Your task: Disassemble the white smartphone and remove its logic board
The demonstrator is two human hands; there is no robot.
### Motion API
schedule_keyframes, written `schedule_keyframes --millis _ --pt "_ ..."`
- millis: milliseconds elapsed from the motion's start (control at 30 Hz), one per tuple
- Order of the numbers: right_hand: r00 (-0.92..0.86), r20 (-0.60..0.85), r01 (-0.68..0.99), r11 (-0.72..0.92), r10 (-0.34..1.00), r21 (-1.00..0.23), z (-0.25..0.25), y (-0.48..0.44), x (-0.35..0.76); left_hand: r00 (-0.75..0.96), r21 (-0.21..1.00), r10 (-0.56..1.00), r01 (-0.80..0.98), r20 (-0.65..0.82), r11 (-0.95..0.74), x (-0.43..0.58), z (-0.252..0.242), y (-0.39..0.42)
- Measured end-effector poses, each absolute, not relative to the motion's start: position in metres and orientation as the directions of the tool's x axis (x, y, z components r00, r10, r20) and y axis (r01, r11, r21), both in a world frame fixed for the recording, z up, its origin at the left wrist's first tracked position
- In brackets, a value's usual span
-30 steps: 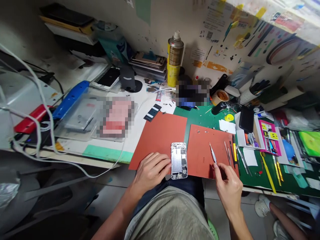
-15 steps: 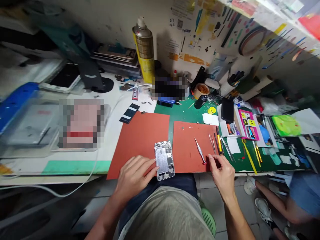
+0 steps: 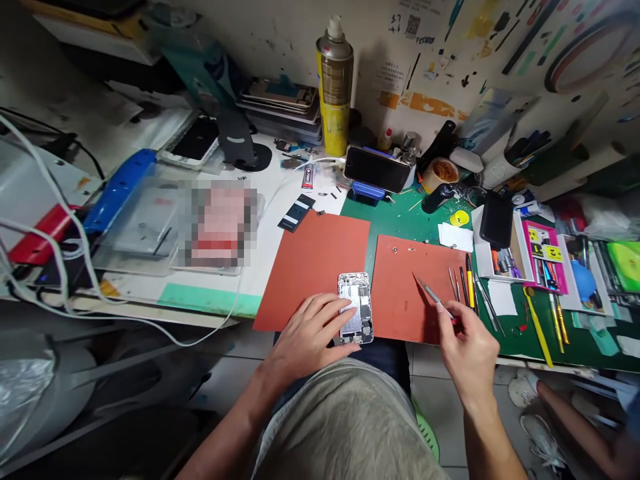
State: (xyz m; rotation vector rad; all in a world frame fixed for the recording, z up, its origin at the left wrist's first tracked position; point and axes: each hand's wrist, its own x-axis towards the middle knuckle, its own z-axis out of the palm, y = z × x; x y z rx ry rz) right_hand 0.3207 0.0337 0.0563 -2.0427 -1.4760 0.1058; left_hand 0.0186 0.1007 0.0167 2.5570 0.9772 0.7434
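Note:
An opened smartphone (image 3: pixel 364 308), its inner parts and metal battery area showing, lies near the front edge of the left red-brown mat (image 3: pixel 325 253). My left hand (image 3: pixel 317 330) has its fingers stretched out over the phone's left side and the thumb near its bottom end. To the right, my right hand (image 3: pixel 467 340) pinches the back end of a slim precision screwdriver (image 3: pixel 428 292). Its tip points up and left above the right red-brown mat (image 3: pixel 395 300). Tweezers (image 3: pixel 454 283) and a yellow-black pen-like tool (image 3: pixel 470 280) lie just beyond that hand.
A phone on a blue stand (image 3: pixel 377 170) and a yellow spray can (image 3: pixel 335 87) stand at the back. Tool boxes (image 3: pixel 500 263) fill the right side. White cables (image 3: pixel 55 267) hang over the left edge. Another person's shoes (image 3: pixel 543 440) show at lower right.
My right hand has picked up the screwdriver from the right mat. My left fingers have spread further over the phone. The view has turned left, shifting everything rightward.

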Motion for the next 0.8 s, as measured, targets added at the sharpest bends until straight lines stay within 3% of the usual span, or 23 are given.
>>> schedule_keyframes --millis 100,267,433,600,700,800 --pt "0.483 0.313 0.722 -0.169 0.818 -0.67 0.079 0.035 0.318 0.635 0.48 0.693 0.516 0.342 -0.71 0.016 0.014 0.102" --pt "0.416 0.299 0.704 -0.096 0.859 -0.703 0.079 0.053 0.317 0.642 0.503 0.697 0.508 0.319 -0.699 0.01 0.013 0.099" --pt "0.584 0.231 0.567 -0.188 0.778 -0.802 0.067 0.063 0.309 0.648 0.526 0.697 0.495 0.306 -0.692 0.007 0.012 0.098" --pt "0.347 0.275 0.53 0.054 0.896 -0.846 0.073 0.052 0.276 0.65 0.527 0.693 0.489 0.312 -0.695 0.007 0.009 0.099" --pt "0.179 0.324 0.594 0.161 0.929 -0.789 0.071 0.048 0.259 0.646 0.525 0.689 0.481 0.33 -0.702 0.008 0.008 0.1" --pt "0.12 0.362 0.677 0.191 0.924 -0.711 0.067 0.051 0.252 0.637 0.528 0.684 0.467 0.355 -0.709 0.009 0.007 0.1"
